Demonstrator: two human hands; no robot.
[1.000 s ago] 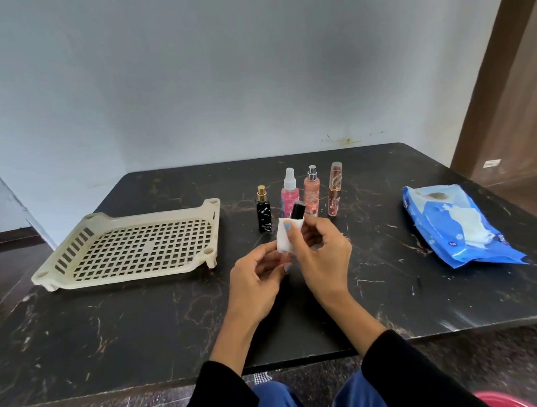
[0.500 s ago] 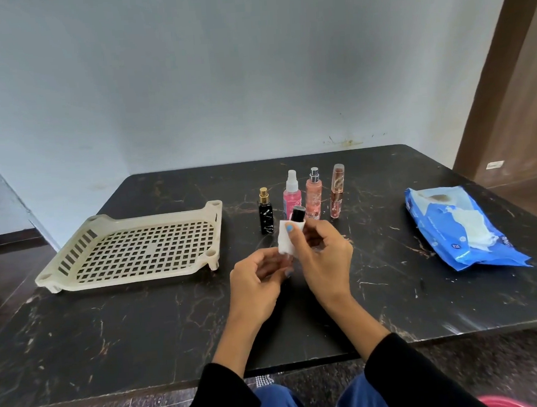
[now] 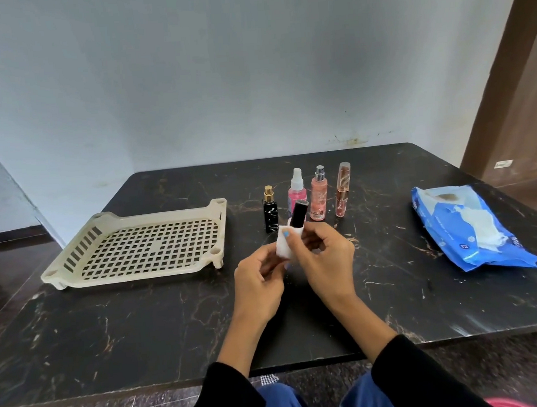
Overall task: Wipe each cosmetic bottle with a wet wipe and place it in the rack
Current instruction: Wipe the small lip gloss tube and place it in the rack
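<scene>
A small bottle with a black cap (image 3: 299, 214) is held upright above the table's middle, its body wrapped in a white wet wipe (image 3: 283, 247). My right hand (image 3: 325, 259) grips the wipe around the bottle, thumb in front. From below, my left hand (image 3: 256, 280) holds the bottle's lower end, which is hidden by the fingers. The cream perforated rack (image 3: 166, 215) lies to the left with nothing in it. Behind my hands stand a black bottle (image 3: 270, 212), a pink spray bottle (image 3: 297, 192), a peach spray bottle (image 3: 319, 196) and a brown tube (image 3: 342, 191).
A blue pack of wet wipes (image 3: 466, 227) lies at the right of the black marble table (image 3: 142, 323), with a wipe sticking out. A wall stands behind the table and a wooden door frame at the far right.
Both hands stay on the wrapped bottle in nearly the same spot. Only the view has shifted slightly.
</scene>
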